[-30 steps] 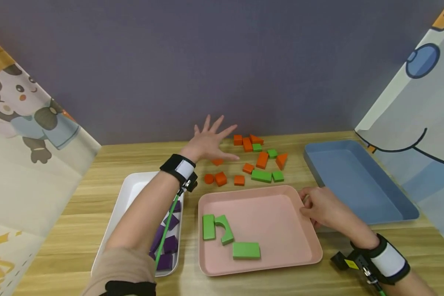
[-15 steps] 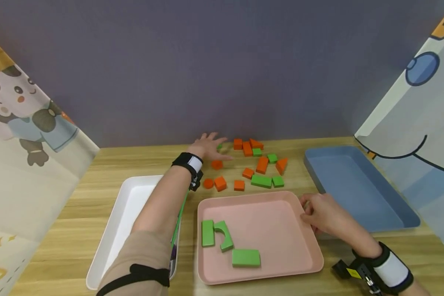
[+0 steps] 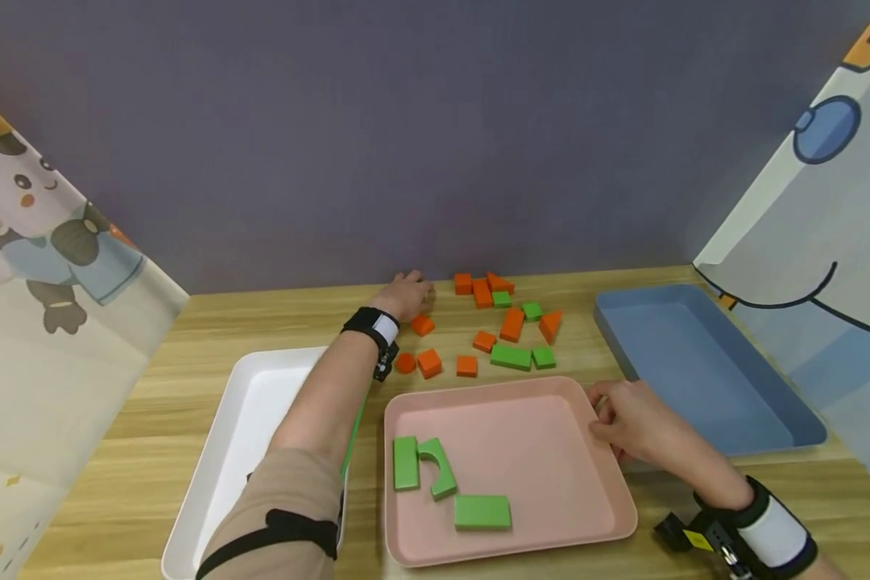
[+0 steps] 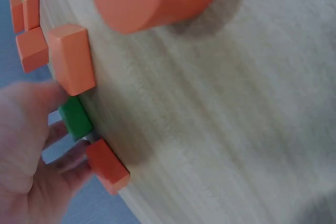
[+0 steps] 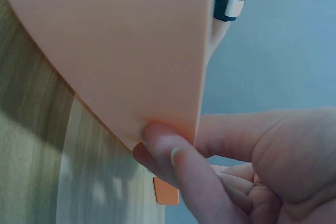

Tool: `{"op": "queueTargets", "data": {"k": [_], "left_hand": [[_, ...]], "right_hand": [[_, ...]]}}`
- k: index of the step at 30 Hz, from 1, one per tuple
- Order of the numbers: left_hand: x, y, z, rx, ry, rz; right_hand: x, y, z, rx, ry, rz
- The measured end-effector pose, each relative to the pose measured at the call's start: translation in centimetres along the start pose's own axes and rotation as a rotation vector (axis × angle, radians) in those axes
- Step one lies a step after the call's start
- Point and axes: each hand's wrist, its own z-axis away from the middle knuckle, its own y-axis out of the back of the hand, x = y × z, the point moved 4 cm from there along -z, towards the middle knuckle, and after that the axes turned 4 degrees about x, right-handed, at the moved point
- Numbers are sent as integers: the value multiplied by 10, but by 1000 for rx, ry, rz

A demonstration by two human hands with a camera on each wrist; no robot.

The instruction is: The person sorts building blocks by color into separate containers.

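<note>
At the far edge of the table, my left hand (image 3: 403, 296) has its fingers around a small green block (image 4: 75, 117). In the left wrist view, the thumb is at one end of that block and the fingertips at the other, right beside an orange block (image 4: 107, 166). Another orange block (image 4: 72, 60) lies against the thumb side. My right hand (image 3: 641, 419) grips the right wall of a pink tray (image 3: 536, 459) between thumb and fingers. Inside the tray are two green rectangular blocks, one of them a wide block (image 3: 482, 513), and a green arch block (image 3: 438, 469).
Several orange and green blocks lie scattered behind the pink tray, among them a long green block (image 3: 511, 357) and an orange triangle (image 3: 550, 325). A white tray (image 3: 268, 387) stands at left, partly under the left arm. A blue tray (image 3: 710, 362) stands at right.
My left hand, spread wide above the far blocks a second ago, has come down at the table's back edge and closed its fingers around the green block. The right hand stays on the pink tray.
</note>
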Motion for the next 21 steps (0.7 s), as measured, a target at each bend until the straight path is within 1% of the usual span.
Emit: {"op": "queueTargets", "data": {"k": [2,4,9,11,14,17,21], "left_hand": [[1,1,0,30,-24,-15],[2,1,1,51,-43,-5],[6,9,4,40,-94,-31],[8,16,6,47,-119,-28],[10,28,11,77,-154,-14],[13,40,18,107,-185,-1],[24,52,31,168,-267,-11]], "right_hand": [[-1,0,-1,4,0,3],[0,1,-2,4,4,6],[2,0,-5,-7,-27,-4],[3,-1,-7,-12,-45,-9],[4,0,-11,-8,-20,1],[5,1,-16,3,-2,10],[6,2,-20,11,7,21]]}}
